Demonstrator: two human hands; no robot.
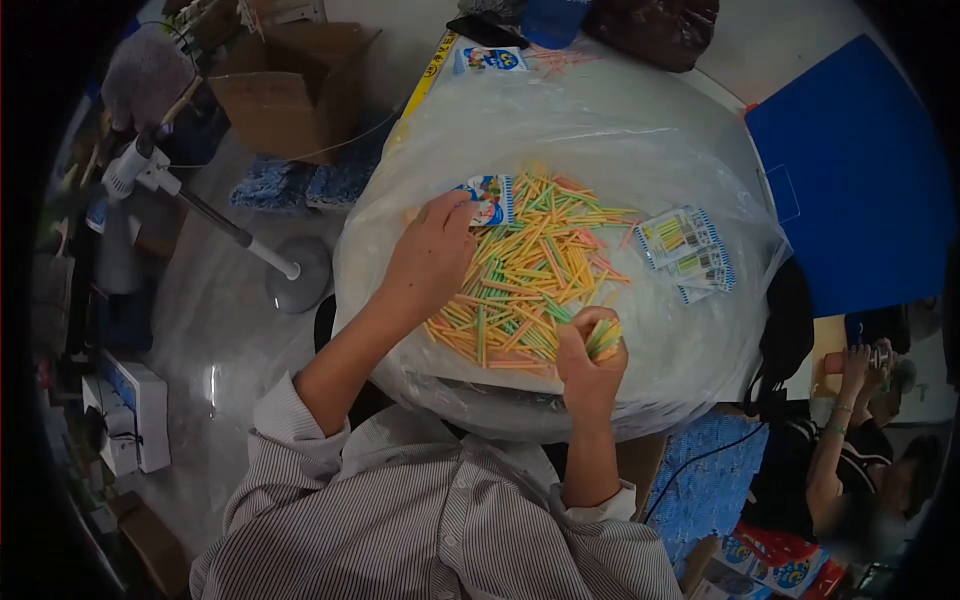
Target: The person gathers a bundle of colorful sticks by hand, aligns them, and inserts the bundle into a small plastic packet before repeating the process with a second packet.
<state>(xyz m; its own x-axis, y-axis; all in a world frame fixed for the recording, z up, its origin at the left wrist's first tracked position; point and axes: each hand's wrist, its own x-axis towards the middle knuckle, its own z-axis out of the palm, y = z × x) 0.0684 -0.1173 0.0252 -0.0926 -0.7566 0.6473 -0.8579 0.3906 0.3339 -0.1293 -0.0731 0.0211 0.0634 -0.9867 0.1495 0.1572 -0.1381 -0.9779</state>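
Observation:
A wide pile of thin yellow, green and pink sticks (540,255) lies on clear plastic sheeting (690,345) over the table. At the pile's upper left, my left hand (432,255) is closed on the left end of a blue and white packet (493,200). Near the pile's lower right edge, my right hand (592,358) is wrapped round a bundle of sticks (604,340), whose ends show above the fingers. Several filled packets (685,250) overlap on the sheeting to the right of the pile.
Another packet (492,60) and some pink sticks (562,60) lie at the table's far end, near a dark bag (655,28). A blue panel (850,180) stands at the right. Another person (835,450) is at the lower right. An open cardboard box (285,95) is at the left.

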